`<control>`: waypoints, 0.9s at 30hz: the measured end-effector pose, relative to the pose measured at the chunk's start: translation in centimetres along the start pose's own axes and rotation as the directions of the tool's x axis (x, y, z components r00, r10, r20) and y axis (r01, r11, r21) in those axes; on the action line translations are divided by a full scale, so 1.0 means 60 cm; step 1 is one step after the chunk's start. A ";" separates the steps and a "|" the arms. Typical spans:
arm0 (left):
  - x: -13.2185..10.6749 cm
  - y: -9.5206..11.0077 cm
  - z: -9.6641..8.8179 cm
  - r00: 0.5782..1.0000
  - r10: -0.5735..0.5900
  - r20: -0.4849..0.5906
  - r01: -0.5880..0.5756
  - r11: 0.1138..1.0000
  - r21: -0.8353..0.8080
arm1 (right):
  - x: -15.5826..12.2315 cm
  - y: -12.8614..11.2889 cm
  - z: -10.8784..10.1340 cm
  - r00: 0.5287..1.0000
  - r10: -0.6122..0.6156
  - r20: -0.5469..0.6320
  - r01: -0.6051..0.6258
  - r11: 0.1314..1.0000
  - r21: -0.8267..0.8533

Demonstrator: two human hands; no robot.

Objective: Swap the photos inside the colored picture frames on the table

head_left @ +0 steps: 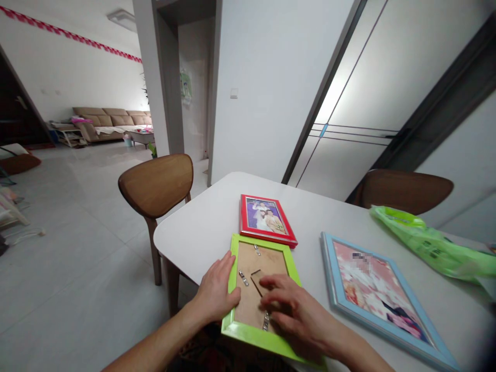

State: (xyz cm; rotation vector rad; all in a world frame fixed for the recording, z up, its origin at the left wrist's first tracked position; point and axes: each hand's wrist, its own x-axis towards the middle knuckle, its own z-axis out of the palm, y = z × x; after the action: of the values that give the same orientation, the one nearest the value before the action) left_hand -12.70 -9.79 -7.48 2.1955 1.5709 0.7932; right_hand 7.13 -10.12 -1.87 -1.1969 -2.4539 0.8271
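A green picture frame lies face down on the near part of the white table, its brown backing board facing up. Small metal clips sit along the inner edges of the backing. My left hand grips the left side of the frame, with the thumb on the near part of that edge. Over the lower right of the backing hovers or rests my right hand, fingers bent and apart beside a metal clip and a dark slot. Whether its fingertips touch the board I cannot tell.
A red picture frame with a photo lies just beyond the green one. On the right is a larger light-blue picture frame. A green plastic bag lies behind it. Wooden chairs stand at the table.
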 end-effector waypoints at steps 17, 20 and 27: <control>0.002 0.001 -0.002 1.000 -0.002 0.013 0.002 1.000 -0.013 | 0.088 0.049 0.011 0.918 0.118 -0.380 -0.242 0.923 -0.300; 0.002 -0.001 -0.002 1.000 -0.001 0.019 0.001 1.000 -0.014 | 0.120 0.065 0.016 0.895 0.135 -0.425 -0.290 0.900 -0.325; 0.003 -0.003 0.000 1.000 -0.010 0.021 0.011 0.999 -0.034 | 0.122 0.069 0.026 0.891 0.110 -0.440 -0.286 0.889 -0.358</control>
State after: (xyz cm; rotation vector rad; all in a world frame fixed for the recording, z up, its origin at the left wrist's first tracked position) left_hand -12.79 -9.54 -7.52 2.1626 1.5460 0.7853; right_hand 4.45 -2.87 -5.59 -1.6055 -2.2277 0.0578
